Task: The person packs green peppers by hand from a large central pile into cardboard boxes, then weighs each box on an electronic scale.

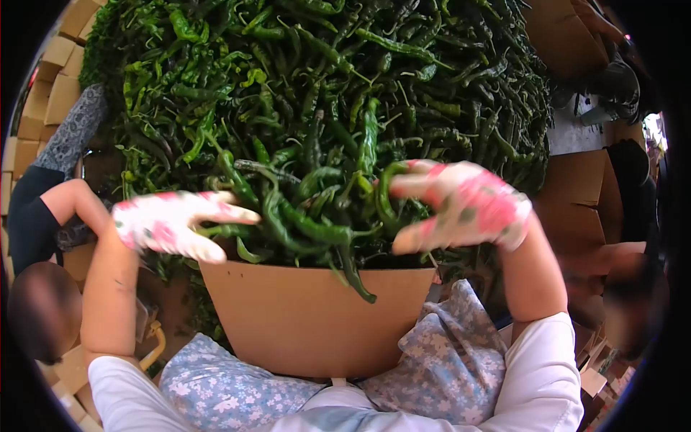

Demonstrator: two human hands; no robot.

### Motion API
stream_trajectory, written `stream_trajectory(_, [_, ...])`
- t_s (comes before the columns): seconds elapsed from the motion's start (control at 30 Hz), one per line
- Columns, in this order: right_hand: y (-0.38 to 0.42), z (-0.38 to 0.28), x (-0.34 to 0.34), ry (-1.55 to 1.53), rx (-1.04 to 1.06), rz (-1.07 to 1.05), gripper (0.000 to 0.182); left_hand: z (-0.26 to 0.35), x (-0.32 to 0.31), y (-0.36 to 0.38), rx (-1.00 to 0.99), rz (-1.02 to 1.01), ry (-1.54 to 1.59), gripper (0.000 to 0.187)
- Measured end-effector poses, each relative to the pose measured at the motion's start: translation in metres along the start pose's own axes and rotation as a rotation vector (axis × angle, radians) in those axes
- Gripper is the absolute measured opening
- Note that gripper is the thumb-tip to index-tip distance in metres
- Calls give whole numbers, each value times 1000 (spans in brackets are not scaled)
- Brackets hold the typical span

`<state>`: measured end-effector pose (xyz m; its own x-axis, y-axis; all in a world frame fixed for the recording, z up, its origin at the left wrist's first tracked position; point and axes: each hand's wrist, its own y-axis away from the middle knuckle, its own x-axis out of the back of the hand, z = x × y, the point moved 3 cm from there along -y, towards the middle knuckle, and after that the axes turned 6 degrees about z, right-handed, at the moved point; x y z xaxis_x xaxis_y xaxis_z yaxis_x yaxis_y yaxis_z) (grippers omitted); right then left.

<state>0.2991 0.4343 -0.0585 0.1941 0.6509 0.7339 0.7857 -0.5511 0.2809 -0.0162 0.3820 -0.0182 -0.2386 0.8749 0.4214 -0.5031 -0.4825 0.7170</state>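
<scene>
A cardboard box (317, 317) stands between my knees, with long green chili peppers (309, 223) heaped at its top edge. My left hand (180, 225), in a white glove with a pink floral print, hovers at the left of these peppers. Its fingers are spread, with nothing between them. My right hand (464, 207), in a matching glove, is at the right side, thumb apart from the fingers. A curved green pepper (386, 194) lies right at its fingertips. One dark pepper (353, 277) hangs over the near edge of the box.
A large pile of green peppers (324, 65) rises beyond the box. Another person (36, 216) sits at the left, and one more person (633, 266) at the right beside an open cardboard box (576, 201). Stacked cartons (61, 61) stand at the far left.
</scene>
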Motion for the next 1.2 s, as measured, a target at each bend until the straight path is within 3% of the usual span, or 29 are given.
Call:
stream_trajectory(0.03, [-2,21,4,-44,-12,84,70,-18,10,3,30,34,242,61])
stream_trajectory(0.07, [-8,38,5,-126,-220,138,69,-38,20,4,59,70,480,58])
stream_trajectory(0.13, [-21,67,-15,54,-403,303,74,-91,27,-26,281,647,540,43])
stream_trajectory(0.17, [-35,84,-42,60,-303,388,76,-122,24,-54,170,842,421,44])
stream_trajectory(0.2, [-45,93,-64,62,-199,471,79,-165,9,-84,109,768,702,52])
stream_trajectory(0.23, [-53,81,-72,-53,-219,400,79,-128,-3,-93,235,874,-220,55])
stream_trajectory(0.27, [-60,73,-78,24,-195,356,80,-118,-10,-107,303,800,-265,56])
stream_trajectory(0.33, [-61,61,-77,-193,-198,215,79,-99,-18,-115,146,780,-157,54])
stream_trajectory(0.4, [-57,55,-63,-103,-222,178,67,-90,-16,-114,143,692,-77,49])
stream_trajectory(0.47, [-58,44,-55,41,-31,353,54,-69,-11,-103,50,585,132,43])
stream_trajectory(0.5, [-63,39,-51,36,128,508,42,-67,-14,-104,38,590,78,40])
stream_trajectory(0.53, [-66,33,-50,33,124,504,42,-66,-16,-104,24,598,24,38])
stream_trajectory(0.63, [-65,-6,-39,-135,459,573,21,-61,-17,-101,-107,691,12,32])
stream_trajectory(0.67, [-63,-19,-40,-62,539,469,16,-62,-18,-99,-104,697,74,25])
stream_trajectory(0.73, [-62,-31,-59,152,560,262,11,-70,-22,-100,-146,719,83,27])
stream_trajectory(0.8, [-75,-23,-105,352,452,291,10,-70,-23,-99,-125,703,96,27])
stream_trajectory(0.87, [-71,-34,-87,553,464,294,10,-69,-23,-96,-136,695,178,27])
stream_trajectory(0.93, [-59,-35,-64,180,492,439,9,-64,-18,-90,-85,656,150,28])
stream_trajectory(0.97, [-44,-39,-47,199,525,630,7,-64,-15,-88,-93,726,202,28])
stream_trajectory(1.07, [8,-23,-19,-49,344,865,16,-70,-10,-94,-95,818,254,31])
stream_trajectory(1.13, [59,1,-27,-464,24,870,16,-65,-3,-106,-121,1050,-104,32])
stream_trajectory(1.17, [91,2,-40,-930,-375,871,11,-61,0,-113,11,934,37,39])
stream_trajectory(1.2, [126,1,-49,-965,-500,987,12,-100,-8,-136,67,918,332,47])
